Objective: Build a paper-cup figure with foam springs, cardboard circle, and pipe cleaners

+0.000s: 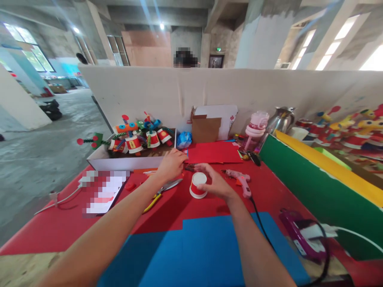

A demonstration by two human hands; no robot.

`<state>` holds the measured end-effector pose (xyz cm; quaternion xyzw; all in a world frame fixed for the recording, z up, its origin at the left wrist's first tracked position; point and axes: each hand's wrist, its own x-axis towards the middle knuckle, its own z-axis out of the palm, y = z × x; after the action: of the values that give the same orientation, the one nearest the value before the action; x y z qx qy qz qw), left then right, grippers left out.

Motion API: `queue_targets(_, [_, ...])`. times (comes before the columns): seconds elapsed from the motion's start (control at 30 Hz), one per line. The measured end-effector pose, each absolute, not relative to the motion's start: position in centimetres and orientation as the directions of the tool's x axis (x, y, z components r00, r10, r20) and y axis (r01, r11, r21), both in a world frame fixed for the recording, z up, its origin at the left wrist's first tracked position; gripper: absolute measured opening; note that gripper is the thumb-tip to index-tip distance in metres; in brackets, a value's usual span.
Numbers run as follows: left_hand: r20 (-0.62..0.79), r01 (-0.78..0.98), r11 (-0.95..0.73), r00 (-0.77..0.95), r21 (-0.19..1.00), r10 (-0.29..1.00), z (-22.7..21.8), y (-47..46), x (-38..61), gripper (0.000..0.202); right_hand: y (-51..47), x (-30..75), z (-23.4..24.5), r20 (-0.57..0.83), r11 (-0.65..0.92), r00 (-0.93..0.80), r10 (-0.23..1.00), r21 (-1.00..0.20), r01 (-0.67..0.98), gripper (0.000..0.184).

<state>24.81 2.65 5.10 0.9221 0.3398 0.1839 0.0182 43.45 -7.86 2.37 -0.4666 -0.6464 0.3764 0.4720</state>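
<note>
A red and white paper cup [198,192] stands upside down on the red table cover in front of me. My right hand [216,183] curves round its right side, the thumb against the cup wall and the other fingers behind the top. Just behind the cup, a dark coiled strip [189,167] lies between the fingertips of both hands. My left hand [172,162] is closed, its fingertips pinched together beside this coil; what they grip is hidden. Scissors with yellow handles [153,202] lie under my left forearm. A pink glue gun [241,180] rests to the right of my right hand.
At the back left, a white box [131,162] holds several cup figures with coiled limbs. Red sheets [214,152] lie behind the hands, a blue sheet [206,251] in front. On the right are a green panel [314,191], a purple power device [302,235] and cables.
</note>
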Motion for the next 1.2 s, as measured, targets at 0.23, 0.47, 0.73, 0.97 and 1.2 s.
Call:
queue_targets(0.23, [0.023, 0.534, -0.845, 0.845, 0.008, 0.534, 3.9, 5.0, 28.6, 0.026, -8.4, 43.0, 2.7, 0.132, 0.164, -0.098, 0.986, -0.85, 0.501, 0.038])
queue_targets(0.47, [-0.014, 0.578, -0.816, 0.816, -0.014, 0.578, 2.2, 4.9, 29.9, 0.027, -8.1, 43.5, 2.1, 0.072, 0.149, -0.171, 0.983, -0.857, 0.493, 0.033])
queue_targets(0.73, [0.036, 0.692, -0.719, 0.722, -0.069, 0.691, 5.0, 6.5, 29.8, 0.032, -8.1, 43.4, 2.2, 0.04, 0.132, -0.191, 0.981, -0.858, 0.497, 0.038])
queue_targets(0.97, [0.04, 0.759, -0.605, 0.631, -0.243, 0.775, 5.5, 6.6, 30.8, 0.027, -8.1, 43.4, 1.9, 0.091, 0.165, -0.173, 0.981, -0.86, 0.483, 0.042])
queue_targets(1.2, [0.349, 0.78, -0.614, 0.613, -0.124, 0.708, 11.7, 5.5, 28.0, 0.029, -7.8, 43.1, 1.7, 0.089, 0.159, -0.163, 0.983, -0.856, 0.492, 0.043])
